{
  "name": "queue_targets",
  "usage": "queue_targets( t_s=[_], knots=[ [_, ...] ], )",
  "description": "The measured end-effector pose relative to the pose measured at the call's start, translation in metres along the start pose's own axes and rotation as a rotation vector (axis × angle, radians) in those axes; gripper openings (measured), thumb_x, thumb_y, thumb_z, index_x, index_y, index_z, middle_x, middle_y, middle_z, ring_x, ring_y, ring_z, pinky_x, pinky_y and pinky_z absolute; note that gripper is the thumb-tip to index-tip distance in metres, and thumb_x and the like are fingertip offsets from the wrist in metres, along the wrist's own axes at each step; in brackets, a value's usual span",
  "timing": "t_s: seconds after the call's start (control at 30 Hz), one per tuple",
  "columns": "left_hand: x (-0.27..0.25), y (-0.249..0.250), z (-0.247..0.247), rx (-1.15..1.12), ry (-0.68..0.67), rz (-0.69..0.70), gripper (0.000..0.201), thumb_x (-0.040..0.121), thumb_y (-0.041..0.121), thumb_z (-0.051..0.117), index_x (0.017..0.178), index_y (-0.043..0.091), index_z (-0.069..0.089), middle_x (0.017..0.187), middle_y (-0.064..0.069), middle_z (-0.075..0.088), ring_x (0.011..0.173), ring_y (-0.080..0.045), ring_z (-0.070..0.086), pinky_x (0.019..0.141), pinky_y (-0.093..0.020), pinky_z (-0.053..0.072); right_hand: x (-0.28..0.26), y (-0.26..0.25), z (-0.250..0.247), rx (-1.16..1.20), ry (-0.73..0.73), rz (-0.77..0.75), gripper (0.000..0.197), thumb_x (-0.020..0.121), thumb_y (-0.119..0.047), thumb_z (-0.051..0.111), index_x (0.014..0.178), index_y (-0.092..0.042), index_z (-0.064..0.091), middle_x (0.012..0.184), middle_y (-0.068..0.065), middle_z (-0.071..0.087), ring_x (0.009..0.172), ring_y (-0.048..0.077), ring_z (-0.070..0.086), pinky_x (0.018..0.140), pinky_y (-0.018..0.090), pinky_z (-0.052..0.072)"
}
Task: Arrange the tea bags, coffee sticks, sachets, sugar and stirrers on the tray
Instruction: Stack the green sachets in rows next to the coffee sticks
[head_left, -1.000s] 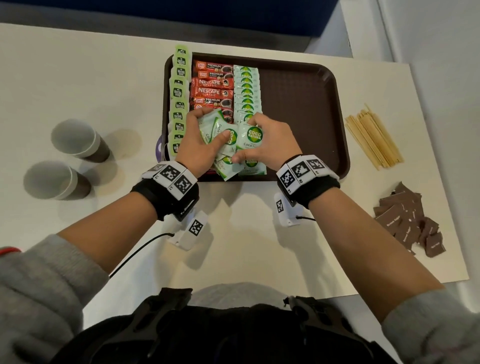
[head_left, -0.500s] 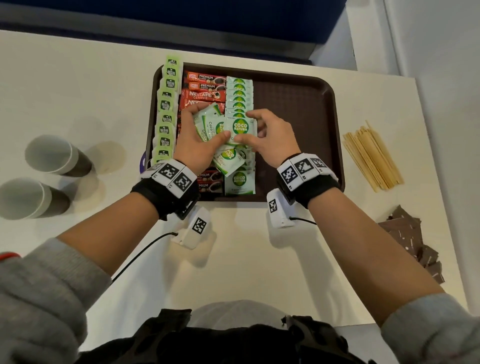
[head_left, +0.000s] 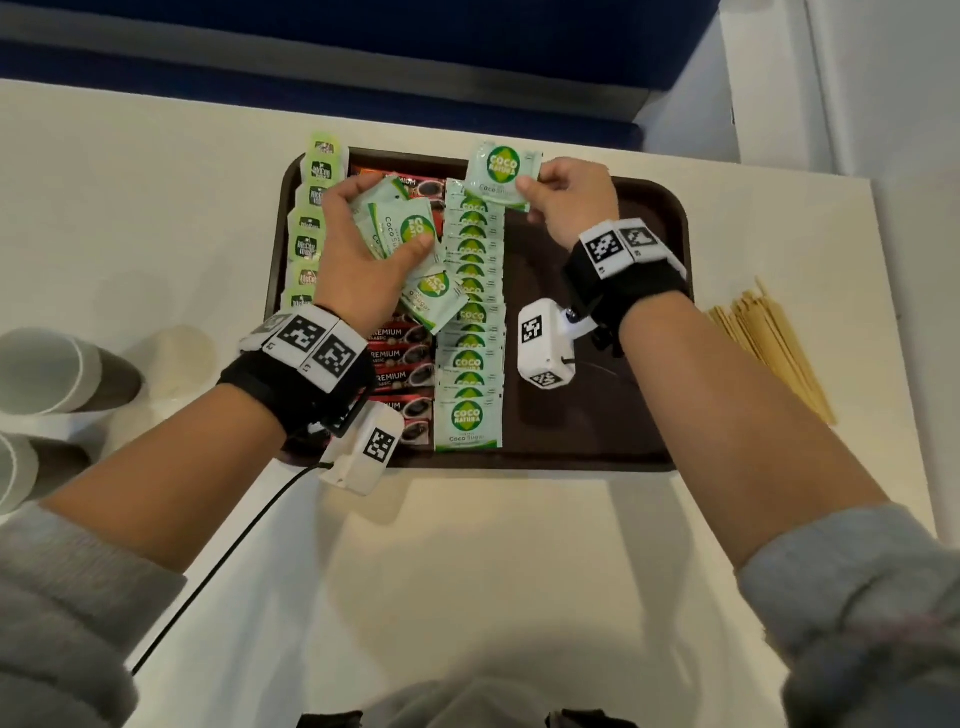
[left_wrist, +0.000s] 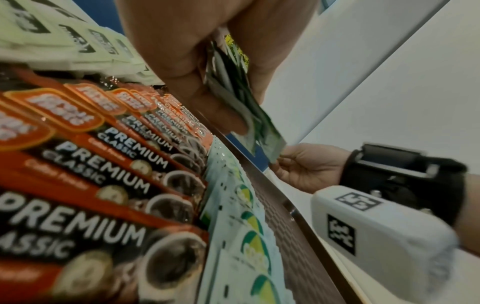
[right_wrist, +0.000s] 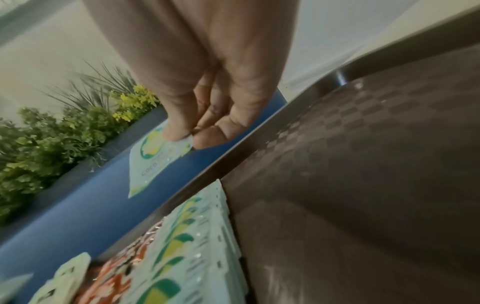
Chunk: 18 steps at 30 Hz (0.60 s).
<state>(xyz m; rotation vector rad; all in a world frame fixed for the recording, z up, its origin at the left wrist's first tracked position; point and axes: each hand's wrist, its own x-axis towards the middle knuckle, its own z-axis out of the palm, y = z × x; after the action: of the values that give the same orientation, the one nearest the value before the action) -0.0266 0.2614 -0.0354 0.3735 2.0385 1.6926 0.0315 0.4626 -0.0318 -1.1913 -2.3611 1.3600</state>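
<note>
Brown tray (head_left: 597, 426) on bench: rows of tea bags (head_left: 311, 218), coffee sticks (head_left: 400, 364), sugar sachets (head_left: 470, 343). Left hand (head_left: 358, 249) grips a sachet bundle (head_left: 402, 228). Right hand (head_left: 569, 200) pinches one sachet (head_left: 498, 174) above the tray's far edge.

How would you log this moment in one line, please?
left hand: grips sachet bundle | right hand: pinches single sachet above tray
</note>
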Motion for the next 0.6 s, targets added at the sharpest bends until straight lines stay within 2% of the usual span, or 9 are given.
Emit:
queue_targets(
  t_s=[0.1, 0.2, 0.3, 0.37, 0.47, 0.6],
  knots=[
    [0.003, -0.001, -0.001, -0.026, 0.002, -0.007, 0.055, 0.082, 0.005, 0.070, 0.121, 0.021, 0.034, 0.124, -0.006, 0.052, 0.105, -0.015, 0.063, 0.088, -0.034, 0.056, 0.021, 0.002, 0.011, -0.027, -0.015, 0.043, 0.013, 0.091, -0.022, 0.061, 0.095, -0.010, 0.059, 0.091, 0.006, 0.070, 0.058, 0.005, 0.057, 0.072, 0.023, 0.052],
    [0.004, -0.003, -0.001, -0.044, -0.008, -0.018, 0.055, 0.082, 0.005, 0.071, 0.120, 0.022, 0.034, 0.125, -0.008, 0.052, 0.107, -0.017, 0.063, 0.089, -0.037, 0.056, 0.031, 0.003, 0.019, -0.038, -0.024, 0.067, 0.016, 0.089, -0.020, 0.063, 0.099, -0.009, 0.058, 0.098, 0.008, 0.071, 0.073, 0.015, 0.063, 0.081, 0.032, 0.055],
    [0.004, -0.005, -0.002, -0.054, -0.011, -0.028, 0.055, 0.082, 0.006, 0.071, 0.120, 0.022, 0.034, 0.123, -0.008, 0.053, 0.105, -0.017, 0.063, 0.090, -0.040, 0.055, 0.036, 0.004, 0.025, -0.062, -0.054, 0.073, 0.017, 0.088, -0.020, 0.065, 0.102, -0.010, 0.059, 0.097, 0.008, 0.070, 0.087, 0.021, 0.066, 0.087, 0.037, 0.053],
    [0.005, -0.007, -0.002, -0.055, -0.023, -0.036, 0.056, 0.082, 0.008, 0.071, 0.121, 0.022, 0.034, 0.124, -0.010, 0.054, 0.106, -0.019, 0.063, 0.090, -0.042, 0.055, 0.037, 0.004, 0.026, -0.095, -0.079, 0.059, 0.018, 0.088, -0.021, 0.065, 0.102, -0.012, 0.059, 0.097, 0.006, 0.071, 0.090, 0.020, 0.066, 0.089, 0.037, 0.053],
    [0.003, -0.008, -0.002, -0.063, -0.040, -0.046, 0.058, 0.079, 0.013, 0.073, 0.122, 0.021, 0.035, 0.124, -0.012, 0.054, 0.107, -0.020, 0.063, 0.091, -0.044, 0.054, 0.037, 0.002, 0.026, -0.138, -0.127, 0.034, 0.016, 0.087, -0.023, 0.066, 0.099, -0.014, 0.061, 0.098, 0.004, 0.071, 0.083, 0.014, 0.062, 0.087, 0.034, 0.053],
    [0.003, -0.006, -0.001, -0.064, -0.050, -0.048, 0.061, 0.073, 0.023, 0.073, 0.121, 0.021, 0.035, 0.124, -0.014, 0.054, 0.107, -0.022, 0.063, 0.091, -0.046, 0.054, 0.036, 0.002, 0.026, -0.144, -0.123, 0.034, 0.014, 0.085, -0.024, 0.069, 0.094, -0.016, 0.061, 0.097, 0.002, 0.071, 0.084, 0.013, 0.064, 0.086, 0.032, 0.053]
  ],
)
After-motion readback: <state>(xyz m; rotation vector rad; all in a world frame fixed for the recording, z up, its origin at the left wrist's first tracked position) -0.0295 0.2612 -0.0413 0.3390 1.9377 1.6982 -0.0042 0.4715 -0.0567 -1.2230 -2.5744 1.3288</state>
